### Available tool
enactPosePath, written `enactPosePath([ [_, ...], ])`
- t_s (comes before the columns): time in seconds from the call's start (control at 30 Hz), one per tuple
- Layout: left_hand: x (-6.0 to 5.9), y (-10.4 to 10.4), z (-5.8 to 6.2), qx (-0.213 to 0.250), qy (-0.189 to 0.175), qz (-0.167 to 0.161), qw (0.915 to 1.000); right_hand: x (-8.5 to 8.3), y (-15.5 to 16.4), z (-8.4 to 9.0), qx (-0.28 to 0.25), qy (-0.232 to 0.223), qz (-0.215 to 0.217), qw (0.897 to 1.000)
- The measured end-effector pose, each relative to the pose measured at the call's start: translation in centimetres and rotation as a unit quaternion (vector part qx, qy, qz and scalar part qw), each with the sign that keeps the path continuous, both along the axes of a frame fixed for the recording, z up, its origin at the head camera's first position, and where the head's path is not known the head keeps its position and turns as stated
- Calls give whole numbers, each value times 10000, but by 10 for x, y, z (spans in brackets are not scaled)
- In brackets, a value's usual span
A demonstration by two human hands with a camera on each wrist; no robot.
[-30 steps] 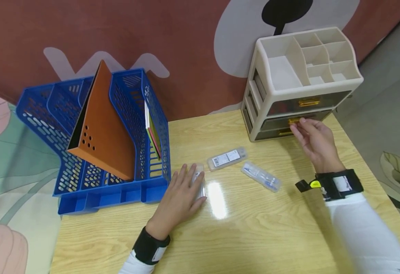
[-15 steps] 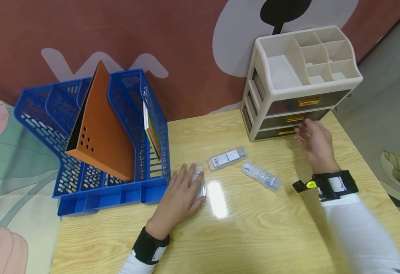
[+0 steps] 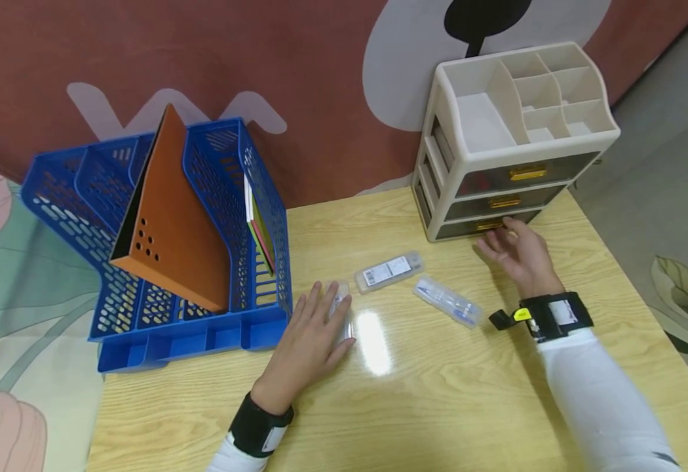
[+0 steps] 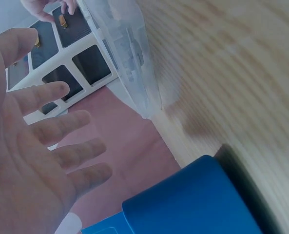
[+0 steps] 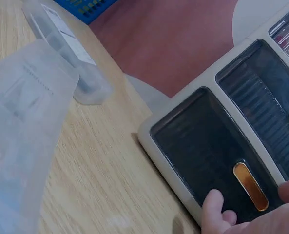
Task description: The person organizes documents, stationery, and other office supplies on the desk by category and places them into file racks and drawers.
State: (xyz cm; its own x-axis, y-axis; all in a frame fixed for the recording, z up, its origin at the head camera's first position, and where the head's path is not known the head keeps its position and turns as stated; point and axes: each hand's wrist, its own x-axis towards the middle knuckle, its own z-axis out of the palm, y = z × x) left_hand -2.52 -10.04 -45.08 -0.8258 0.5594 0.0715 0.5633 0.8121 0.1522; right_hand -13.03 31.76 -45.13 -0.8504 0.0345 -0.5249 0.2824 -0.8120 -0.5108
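My left hand (image 3: 305,341) lies with fingers stretched over a clear plastic case (image 4: 127,53) beside the blue rack, covering most of it in the head view. At the beige drawer cabinet (image 3: 453,124), my right hand (image 3: 523,259) is at the bottom drawer (image 5: 198,146). Its thumb is just by one end of the amber handle (image 5: 251,186) and its fingers are spread below; the handle shows uncovered between them. All three drawers are pushed in. Two more slim plastic cases lie mid-table: one with a barcode label (image 3: 388,271), one clear with bluish contents (image 3: 447,303).
A blue perforated file rack (image 3: 187,334) stands at the left, holding an orange file box (image 3: 185,223) and several thin booklets (image 3: 259,229). Open compartments (image 3: 541,92) top the cabinet at the back right. A red-brown patterned cloth (image 3: 332,144) hangs behind the wooden table (image 3: 379,419).
My right hand has left the middle drawer's handle and moved down to the bottom drawer's handle. The left hand keeps its place on the case.
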Motion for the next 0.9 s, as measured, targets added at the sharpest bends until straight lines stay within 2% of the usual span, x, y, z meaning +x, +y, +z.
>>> enactPosePath([
  [0.23, 0, 1, -1, 40, -18, 9, 10000, -5, -8, -5, -520, -136, -223, 9983],
  [0.47, 0, 1, -2, 80, -45, 40, 9999, -9, -10, -8, -626, -178, -397, 9971],
  [0.63, 0, 2, -3, 59, -60, 68, 9999, -8, -10, -9, -438, -117, -348, 9984],
  [0.9, -1, 3, -4, 51, -31, 77, 10000, 9, -5, -11, 31, 306, -47, 9995],
])
